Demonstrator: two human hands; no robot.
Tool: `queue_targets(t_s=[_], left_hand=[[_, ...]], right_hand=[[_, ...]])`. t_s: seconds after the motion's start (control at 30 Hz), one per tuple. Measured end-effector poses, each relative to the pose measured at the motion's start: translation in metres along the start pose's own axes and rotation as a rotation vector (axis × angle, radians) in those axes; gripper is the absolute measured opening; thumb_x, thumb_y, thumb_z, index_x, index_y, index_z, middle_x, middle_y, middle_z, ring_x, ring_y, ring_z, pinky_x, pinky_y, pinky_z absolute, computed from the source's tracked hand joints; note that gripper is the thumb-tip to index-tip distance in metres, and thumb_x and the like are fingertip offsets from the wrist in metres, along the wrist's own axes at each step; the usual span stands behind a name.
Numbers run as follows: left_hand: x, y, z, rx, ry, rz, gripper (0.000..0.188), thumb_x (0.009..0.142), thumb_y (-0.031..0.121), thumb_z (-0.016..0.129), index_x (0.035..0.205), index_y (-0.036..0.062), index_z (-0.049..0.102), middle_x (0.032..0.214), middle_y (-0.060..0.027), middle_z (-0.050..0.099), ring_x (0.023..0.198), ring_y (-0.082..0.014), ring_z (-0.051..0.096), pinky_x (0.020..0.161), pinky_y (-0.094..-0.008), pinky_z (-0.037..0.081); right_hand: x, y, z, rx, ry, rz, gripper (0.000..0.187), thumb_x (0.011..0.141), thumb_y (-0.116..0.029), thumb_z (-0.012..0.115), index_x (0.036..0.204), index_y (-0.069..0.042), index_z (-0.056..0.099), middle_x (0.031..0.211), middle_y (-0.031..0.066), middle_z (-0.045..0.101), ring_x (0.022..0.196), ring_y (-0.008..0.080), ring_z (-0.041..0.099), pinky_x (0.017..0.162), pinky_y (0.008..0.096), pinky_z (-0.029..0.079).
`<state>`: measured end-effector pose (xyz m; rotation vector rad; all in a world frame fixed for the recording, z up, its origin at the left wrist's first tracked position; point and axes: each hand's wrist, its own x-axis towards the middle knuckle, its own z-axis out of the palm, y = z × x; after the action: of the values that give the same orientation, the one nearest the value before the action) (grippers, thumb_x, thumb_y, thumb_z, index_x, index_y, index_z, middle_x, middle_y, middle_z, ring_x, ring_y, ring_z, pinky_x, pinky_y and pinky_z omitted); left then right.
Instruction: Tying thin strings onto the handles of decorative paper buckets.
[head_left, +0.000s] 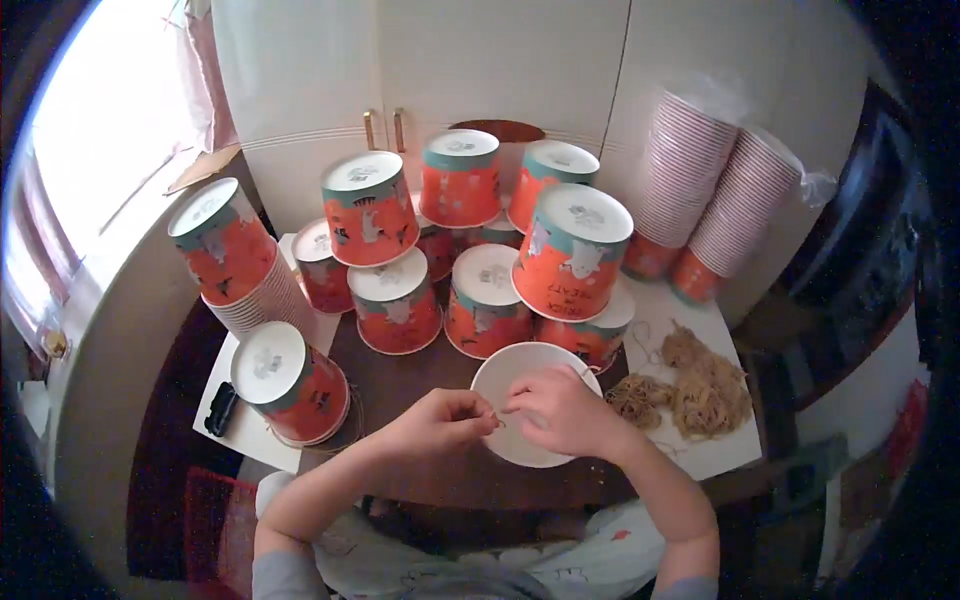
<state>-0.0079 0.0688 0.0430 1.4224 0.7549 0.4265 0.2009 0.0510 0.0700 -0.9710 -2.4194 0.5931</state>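
In front of me a paper bucket stands mouth up, its white inside (525, 452) showing. Over its left rim, my left hand (452, 418) is closed, thumb and forefinger pinched together at something too small to name. My right hand (568, 412) hangs over the bucket's mouth, its fingers bent and drawn together close to the left fingertips; what they hold is hidden. A short pale end, perhaps of cord, sticks out at the far rim beside the right hand. To the right lie tangled bundles of tan twine (708, 392).
Several upside-down orange and green paper buckets (488, 300) stand stacked beyond my hands. Another bucket (285, 385) sits at left, near a black object (221, 409) and a nested stack (222, 245). Two tall nested stacks (685, 170) in clear plastic stand at back right, before white cupboards (500, 60).
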Motion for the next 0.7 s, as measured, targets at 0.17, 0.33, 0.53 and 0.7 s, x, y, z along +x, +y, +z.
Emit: queue_targets(t_s=[0.17,0.33,0.53,0.7], left_hand=[[-0.004,0.002,0.000,-0.178,-0.052,0.017,0.012,0.085,0.015,0.054,0.084,0.0025,0.054,0.077,-0.0003,0.056,0.074,-0.0078,0.051,0.066,-0.0226,0.042],[-0.008,-0.009,-0.004,-0.158,-0.025,0.087,0.012,0.086,0.015,0.053,0.087,0.0030,0.051,0.080,-0.0005,0.057,0.075,-0.0073,0.052,0.066,-0.0212,0.042],[-0.017,-0.014,-0.011,-0.213,0.050,-0.023,0.011,0.085,0.013,0.053,0.086,0.0032,0.050,0.081,-0.0021,0.058,0.075,-0.0073,0.053,0.066,-0.0202,0.042],[-0.019,-0.016,-0.011,-0.267,0.063,-0.003,0.009,0.083,0.010,0.056,0.085,0.0035,0.050,0.079,-0.0026,0.058,0.073,-0.0073,0.053,0.064,-0.0216,0.043]], right_hand=[[-0.007,0.000,0.026,-0.200,0.150,-0.036,0.011,0.071,-0.013,0.060,0.081,-0.009,0.062,0.095,0.0038,0.057,0.094,0.0218,0.052,0.088,0.0400,0.034],[-0.012,-0.005,0.034,-0.226,0.316,0.018,0.010,0.069,-0.015,0.063,0.077,-0.009,0.062,0.094,0.0050,0.058,0.092,0.0225,0.053,0.084,0.0378,0.036],[-0.025,-0.038,0.054,-0.344,0.337,0.083,0.007,0.066,-0.014,0.064,0.067,-0.012,0.058,0.078,0.0026,0.053,0.077,0.0214,0.051,0.072,0.0358,0.037],[-0.021,-0.054,0.077,-0.502,0.191,0.008,0.015,0.066,-0.024,0.068,0.073,-0.014,0.060,0.081,-0.0013,0.054,0.078,0.0177,0.051,0.072,0.0350,0.037]])
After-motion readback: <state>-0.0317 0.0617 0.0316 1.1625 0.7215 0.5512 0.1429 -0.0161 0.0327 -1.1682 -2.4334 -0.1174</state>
